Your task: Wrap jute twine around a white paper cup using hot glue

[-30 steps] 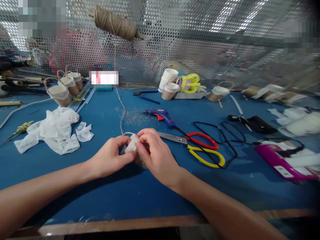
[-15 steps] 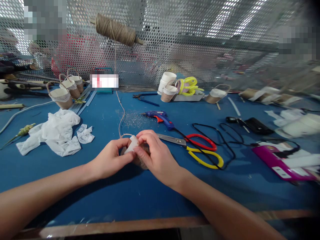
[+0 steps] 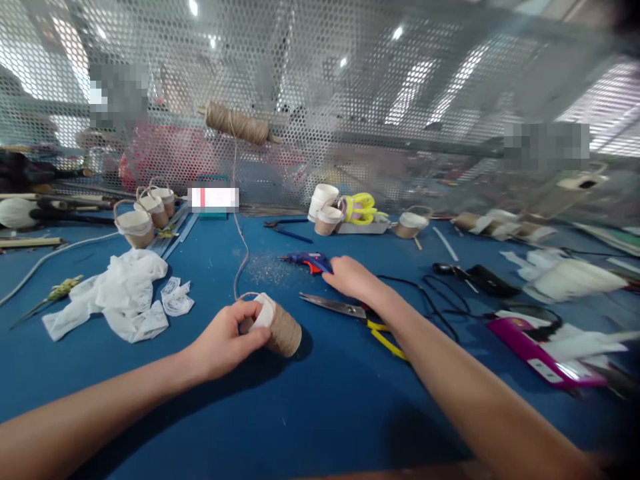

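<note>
The twine-wrapped cup (image 3: 287,333) lies tilted over the blue table (image 3: 200,433), front and centre. The left hand (image 3: 225,340) pinches its white rim between thumb and fingers, wrist nearly straight. Farther forward, the right hand (image 3: 353,277) is palm down at the handle of the glue gun (image 3: 305,259), forearm slanting above the scissors (image 3: 335,305); whether its fingers close around the handle, I cannot tell.

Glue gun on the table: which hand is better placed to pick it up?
Probably the right hand: it is at the blue glue gun, by its handle, while the left hand holds the brown-and-white cup.
</note>
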`<state>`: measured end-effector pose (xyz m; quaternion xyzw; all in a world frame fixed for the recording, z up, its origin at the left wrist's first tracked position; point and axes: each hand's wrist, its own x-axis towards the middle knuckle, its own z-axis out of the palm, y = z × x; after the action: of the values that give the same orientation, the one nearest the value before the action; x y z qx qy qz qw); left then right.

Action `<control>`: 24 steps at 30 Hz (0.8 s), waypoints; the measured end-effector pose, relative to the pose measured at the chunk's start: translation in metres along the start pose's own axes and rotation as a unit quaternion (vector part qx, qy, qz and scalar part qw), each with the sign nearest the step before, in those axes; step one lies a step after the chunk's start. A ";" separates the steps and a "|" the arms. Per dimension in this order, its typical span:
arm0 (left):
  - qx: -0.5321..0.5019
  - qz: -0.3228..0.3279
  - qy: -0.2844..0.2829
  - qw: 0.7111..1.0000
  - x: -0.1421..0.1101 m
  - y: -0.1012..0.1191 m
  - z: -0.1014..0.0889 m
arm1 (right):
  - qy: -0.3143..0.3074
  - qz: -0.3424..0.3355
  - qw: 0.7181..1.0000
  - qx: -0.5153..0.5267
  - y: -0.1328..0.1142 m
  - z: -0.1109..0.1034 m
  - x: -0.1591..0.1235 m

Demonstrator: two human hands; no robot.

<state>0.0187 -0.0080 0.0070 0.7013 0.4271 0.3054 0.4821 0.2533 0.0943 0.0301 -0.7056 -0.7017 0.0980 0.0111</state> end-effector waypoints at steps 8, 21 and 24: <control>0.037 0.011 0.016 0.999 0.005 -0.004 -0.004 | -0.018 0.032 0.996 0.082 0.005 0.012 0.015; -0.036 -0.009 0.002 0.999 0.007 -0.006 -0.006 | -0.053 -0.059 0.888 0.454 0.001 -0.023 -0.058; -0.032 -0.011 -0.005 0.999 0.006 -0.006 -0.007 | -0.124 -0.087 0.838 0.525 -0.002 -0.018 -0.068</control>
<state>0.0139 0.0017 0.0040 0.6820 0.4225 0.3098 0.5103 0.2543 0.0292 0.0560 -0.5120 -0.5989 0.5371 0.3011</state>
